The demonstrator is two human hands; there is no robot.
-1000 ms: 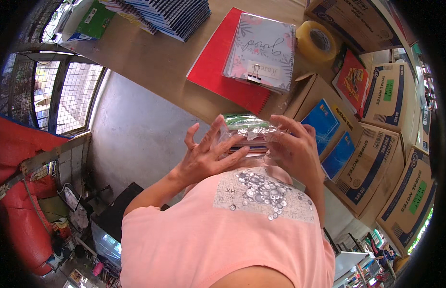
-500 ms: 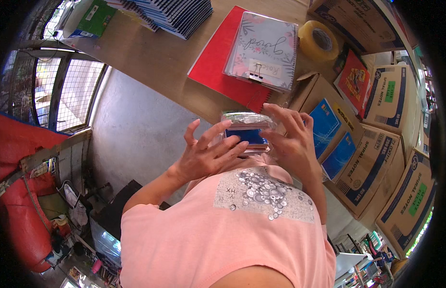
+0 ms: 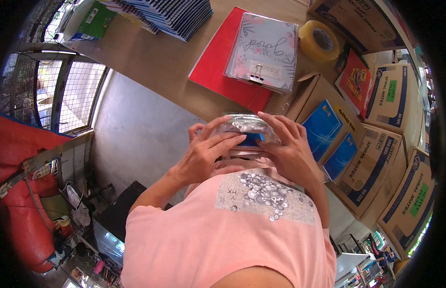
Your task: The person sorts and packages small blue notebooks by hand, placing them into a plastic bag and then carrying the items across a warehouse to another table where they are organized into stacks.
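Observation:
Held against my body at the table's near edge is a small bundle (image 3: 254, 139) with a blue top and pale layered edges, which looks like a stack of little notebooks. Clear crinkled plastic (image 3: 242, 124) covers its far side. My left hand (image 3: 206, 150) grips the bundle's left side, index finger at the plastic's far edge and other fingers across the blue top. From the right, my right hand (image 3: 291, 148) closes round it, its index finger on the far corner and its thumb on the near part. The bundle's underside is hidden.
Beyond my hands, a grey floral spiral notebook (image 3: 266, 45) with a binder clip lies on a red notebook (image 3: 218, 62). A tape roll (image 3: 304, 41) is beside them. Stacked spiral notebooks (image 3: 184, 21) stand far left. Cardboard boxes (image 3: 391, 103) crowd the right, near blue notebooks (image 3: 321, 129).
My left index finger has moved to the plastic's far edge, and my left fingers now lie flatter over the bundle. Less of the blue top shows. My right fingertips have come down slightly.

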